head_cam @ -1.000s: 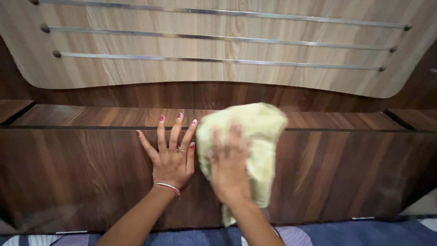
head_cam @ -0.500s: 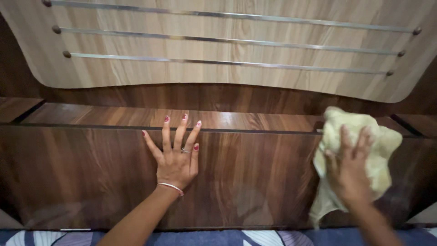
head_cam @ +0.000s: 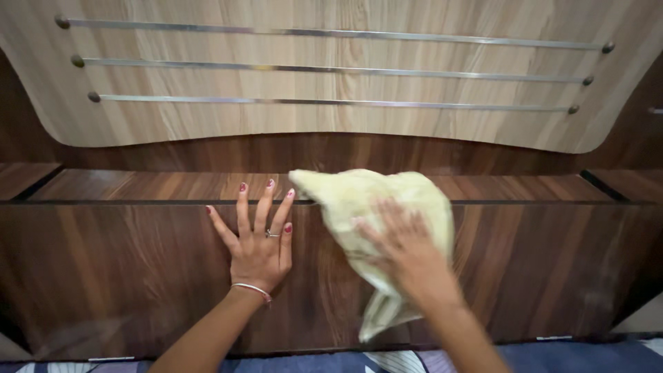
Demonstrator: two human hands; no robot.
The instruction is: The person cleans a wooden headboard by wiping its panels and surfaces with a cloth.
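My left hand [head_cam: 257, 242] lies flat with fingers spread on the dark brown wooden panel [head_cam: 124, 269] of a bed headboard; it wears a ring and a thin bracelet. My right hand [head_cam: 404, 252] presses a pale yellow cloth [head_cam: 376, 207] against the same panel, just right of the left hand. The cloth spreads under the palm and a loose end hangs down below it. The right hand is motion-blurred.
Above the panel runs a narrow dark wood ledge [head_cam: 138, 185]. Behind it rises a light wood headboard [head_cam: 331, 124] with three horizontal metal bars [head_cam: 331, 68]. A blue patterned bedsheet [head_cam: 573, 356] shows along the bottom edge.
My right hand swept the cloth from the middle out to the right end of the panel, then back to the middle beside the left hand. The left hand stayed planted.
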